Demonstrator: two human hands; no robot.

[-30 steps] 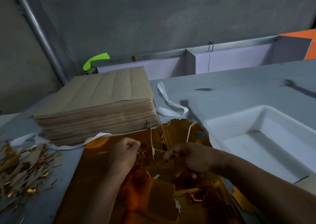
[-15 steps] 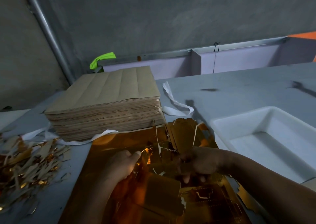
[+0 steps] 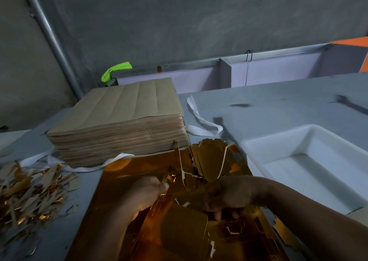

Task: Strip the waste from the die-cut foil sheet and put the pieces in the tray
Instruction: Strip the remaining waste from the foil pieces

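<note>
Grey table (image 3: 278, 105) against a rough concrete wall (image 3: 179, 21); a metal pipe (image 3: 53, 41) runs slantwise up the wall.

Tray (image 3: 268, 143): white plastic, rectangular, rounded rim, just right of the right hand. Its floor and walls show as plain smooth white.

Foil sheet (image 3: 119, 183): mirror gold-orange, flat on the table under both hands, die-cut lines visible near the lower edge. Its far right part is broken up into cut pieces (image 3: 211, 157) that fan upward just beyond the right hand, with thin pale strips (image 3: 181, 161) curling among them.

Left hand (image 3: 147, 193): fingers curled, thumb and forefinger pinching a crumpled gold scrap (image 3: 169, 178) at the sheet's middle.

Right hand (image 3: 229, 195): fingers curled down over the foil sheet and gripping it, fingertips (image 3: 217, 214) showing beneath the knuckles.

Stack (image 3: 119, 125): brown card sheets, many layers, creased top face, beyond the left hand and touching the foil sheet's far edge.

Strap (image 3: 199, 121): white flat band, looped loose on the table beside the stack, beyond the right hand.

Waste heap (image 3: 25, 191): narrow brown and gold slivers, tangled, well left of the left hand.

Green item (image 3: 115, 70): bright, folded, behind the stack; what it is cannot be told.
</note>
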